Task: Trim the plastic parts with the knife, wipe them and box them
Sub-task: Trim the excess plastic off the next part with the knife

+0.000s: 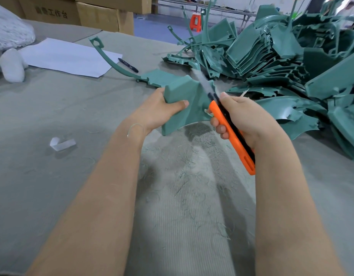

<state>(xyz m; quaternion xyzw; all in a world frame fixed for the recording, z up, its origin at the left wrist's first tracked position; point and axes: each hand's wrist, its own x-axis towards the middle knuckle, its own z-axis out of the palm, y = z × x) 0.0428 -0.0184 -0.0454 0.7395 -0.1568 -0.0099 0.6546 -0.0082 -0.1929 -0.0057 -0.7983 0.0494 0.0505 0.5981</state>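
My left hand grips a green plastic part by its near left edge, thumb across its face, and holds it just above the table. A long curved arm runs from the part toward the back left. My right hand holds an orange utility knife. Its blade, blurred by motion, lies against the part's right edge. Thin green shavings litter the ribbed grey mat below my hands.
A big heap of the same green parts fills the right side of the table. At the back left lie a white sheet of paper and a pen. White cloth and cardboard boxes stand behind. A tape scrap lies left.
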